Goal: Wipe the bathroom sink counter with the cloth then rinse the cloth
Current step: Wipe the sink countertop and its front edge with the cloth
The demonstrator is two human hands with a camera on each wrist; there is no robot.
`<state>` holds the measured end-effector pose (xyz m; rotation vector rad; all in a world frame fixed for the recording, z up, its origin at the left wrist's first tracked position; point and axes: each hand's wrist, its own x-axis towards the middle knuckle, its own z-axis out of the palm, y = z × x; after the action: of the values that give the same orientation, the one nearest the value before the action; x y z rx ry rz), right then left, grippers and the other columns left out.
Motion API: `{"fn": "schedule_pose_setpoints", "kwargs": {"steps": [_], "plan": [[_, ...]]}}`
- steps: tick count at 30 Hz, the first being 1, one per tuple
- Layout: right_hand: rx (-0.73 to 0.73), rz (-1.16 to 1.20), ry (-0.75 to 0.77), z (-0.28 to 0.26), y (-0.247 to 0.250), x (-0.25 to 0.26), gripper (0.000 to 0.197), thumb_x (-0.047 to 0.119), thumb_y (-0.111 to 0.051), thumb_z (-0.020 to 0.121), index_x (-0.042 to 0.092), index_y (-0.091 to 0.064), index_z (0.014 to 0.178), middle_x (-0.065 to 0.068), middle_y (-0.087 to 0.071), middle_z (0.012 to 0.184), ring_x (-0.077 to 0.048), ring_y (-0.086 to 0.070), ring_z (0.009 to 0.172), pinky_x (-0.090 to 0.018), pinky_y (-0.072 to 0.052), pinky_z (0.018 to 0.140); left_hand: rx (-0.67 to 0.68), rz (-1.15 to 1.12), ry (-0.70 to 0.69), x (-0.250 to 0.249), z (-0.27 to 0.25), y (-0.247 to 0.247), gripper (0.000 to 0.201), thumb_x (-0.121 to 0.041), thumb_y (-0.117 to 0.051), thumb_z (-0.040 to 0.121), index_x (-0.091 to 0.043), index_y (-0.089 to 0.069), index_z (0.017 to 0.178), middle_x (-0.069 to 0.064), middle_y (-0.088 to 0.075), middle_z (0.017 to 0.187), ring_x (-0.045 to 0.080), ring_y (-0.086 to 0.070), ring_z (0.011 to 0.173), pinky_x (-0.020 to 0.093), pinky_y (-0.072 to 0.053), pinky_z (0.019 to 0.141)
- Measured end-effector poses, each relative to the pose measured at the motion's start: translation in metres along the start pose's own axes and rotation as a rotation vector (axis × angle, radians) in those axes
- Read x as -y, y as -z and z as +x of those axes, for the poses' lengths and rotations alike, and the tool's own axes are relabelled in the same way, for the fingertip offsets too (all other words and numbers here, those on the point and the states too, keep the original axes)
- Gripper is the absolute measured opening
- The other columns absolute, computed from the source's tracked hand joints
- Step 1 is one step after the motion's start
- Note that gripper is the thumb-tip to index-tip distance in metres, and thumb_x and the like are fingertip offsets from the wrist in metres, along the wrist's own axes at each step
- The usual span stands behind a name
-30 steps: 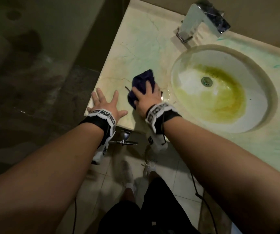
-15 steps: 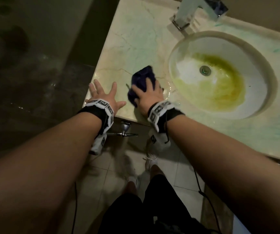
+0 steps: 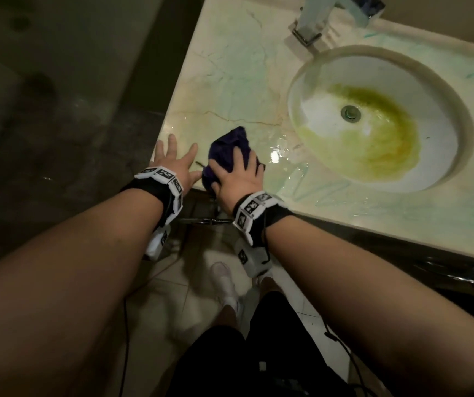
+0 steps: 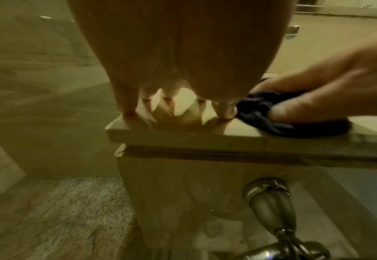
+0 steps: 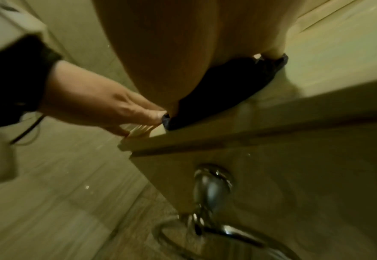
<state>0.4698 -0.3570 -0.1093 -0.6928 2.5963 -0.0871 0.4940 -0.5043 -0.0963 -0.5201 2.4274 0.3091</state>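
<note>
The oval white basin [image 3: 382,118] sunk into the counter holds a yellow-green stain pooled round its round metal drain [image 3: 351,112] and toward the near wall; whether any water stands there you cannot tell. Behind it stands the square chrome faucet [image 3: 320,12].

Your right hand [image 3: 237,176] presses down on the crumpled dark purple cloth [image 3: 231,143], fingers spread over it with the thumb bent against its left edge, near the front left corner of the pale green-veined marble counter [image 3: 230,70]. Your left hand [image 3: 174,164] lies flat just beside it, fingers straight and apart, touching the stone at the very corner.

The head view alone gives you the basin, the wet sheen on the stone between cloth and bowl, and your white shoes on the tiled floor [image 3: 173,287]. The left wrist view shows your fingertips [image 4: 225,112] planted at the counter's edge, the thumb just beside the cloth. Both wrist views show what the head view mostly hides: the cabinet front under the slab and a chrome tap fitting [image 5: 211,186] mounted on it.
</note>
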Motion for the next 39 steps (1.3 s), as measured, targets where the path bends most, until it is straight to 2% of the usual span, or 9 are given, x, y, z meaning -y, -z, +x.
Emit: {"fn": "schedule_pose_setpoints", "kwargs": {"steps": [4,10,17,21,25,29,32,35,39], "plan": [[0.056,-0.071,0.048,-0.02,0.003,-0.036,0.055,0.046,-0.04,0.095,0.044,-0.019,0.146,-0.008,0.0,0.159,-0.04,0.003,0.144,-0.054,-0.005,0.117,0.021,-0.019,-0.009,0.001,0.0,0.003,0.066,-0.048,-0.041,0.097,-0.04,-0.001,0.15,0.007,0.021,0.158,0.033,0.016,0.145,0.052,-0.01,0.117],[0.082,0.082,-0.194,0.037,0.033,-0.054,0.053,0.042,-0.039,0.097,0.044,-0.02,0.146,-0.007,0.005,0.16,-0.041,0.007,0.144,-0.055,-0.004,0.117,0.011,-0.019,-0.008,0.003,0.001,0.0,0.067,-0.048,-0.041,0.096,-0.04,-0.001,0.149,0.007,0.021,0.158,0.034,0.015,0.145,0.053,-0.011,0.117],[0.014,-0.062,0.073,-0.015,0.005,-0.031,0.054,0.045,-0.039,0.095,0.043,-0.022,0.146,-0.01,-0.002,0.159,-0.041,0.002,0.143,-0.053,-0.005,0.117,0.015,-0.007,0.044,-0.008,0.002,0.003,0.07,-0.053,-0.042,0.094,-0.038,-0.002,0.15,0.012,0.02,0.157,0.036,0.015,0.144,0.057,-0.014,0.115],[0.035,-0.034,-0.026,-0.013,0.013,-0.075,0.054,0.046,-0.037,0.096,0.042,-0.02,0.147,-0.009,-0.001,0.16,-0.04,0.002,0.144,-0.052,-0.007,0.118,0.011,-0.067,0.095,-0.02,-0.004,0.0,0.08,-0.06,-0.045,0.09,-0.033,-0.002,0.151,0.015,0.019,0.157,0.039,0.013,0.144,0.059,-0.016,0.112],[0.089,0.043,-0.157,0.035,0.031,-0.059,0.054,0.043,-0.037,0.097,0.044,-0.017,0.147,-0.008,0.004,0.16,-0.041,0.007,0.144,-0.055,-0.004,0.117,-0.003,-0.046,0.098,-0.021,-0.003,-0.007,0.087,-0.064,-0.046,0.087,-0.033,0.005,0.151,0.016,0.021,0.156,0.039,0.014,0.144,0.059,-0.019,0.113],[0.087,-0.011,-0.039,0.018,0.023,-0.036,0.054,0.043,-0.038,0.096,0.043,-0.018,0.146,-0.009,0.004,0.16,-0.041,0.007,0.144,-0.055,-0.002,0.117,-0.002,-0.039,0.101,-0.024,-0.004,-0.007,0.086,-0.063,-0.046,0.088,-0.032,0.006,0.151,0.017,0.023,0.155,0.04,0.015,0.143,0.058,-0.018,0.113],[0.068,-0.09,0.051,-0.014,0.012,-0.061,0.054,0.046,-0.037,0.096,0.043,-0.018,0.147,-0.009,0.001,0.16,-0.04,0.004,0.144,-0.053,-0.005,0.117,0.005,-0.043,0.1,-0.024,-0.006,-0.005,0.086,-0.062,-0.045,0.089,-0.032,0.006,0.151,0.016,0.024,0.155,0.039,0.016,0.143,0.058,-0.018,0.113],[0.054,-0.045,-0.066,-0.006,0.021,-0.091,0.054,0.046,-0.037,0.096,0.044,-0.018,0.147,-0.008,0.0,0.16,-0.039,0.004,0.144,-0.053,-0.007,0.117,0.007,-0.06,0.101,-0.022,-0.007,-0.005,0.085,-0.061,-0.046,0.089,-0.033,0.005,0.151,0.015,0.024,0.155,0.038,0.017,0.143,0.059,-0.018,0.112],[0.075,0.066,-0.176,0.027,0.032,-0.074,0.053,0.042,-0.038,0.097,0.043,-0.019,0.146,-0.008,0.004,0.16,-0.041,0.008,0.144,-0.056,-0.003,0.116,0.006,-0.043,0.105,-0.025,-0.006,-0.006,0.085,-0.062,-0.045,0.089,-0.032,0.006,0.151,0.016,0.024,0.155,0.039,0.016,0.143,0.059,-0.017,0.112]]}}
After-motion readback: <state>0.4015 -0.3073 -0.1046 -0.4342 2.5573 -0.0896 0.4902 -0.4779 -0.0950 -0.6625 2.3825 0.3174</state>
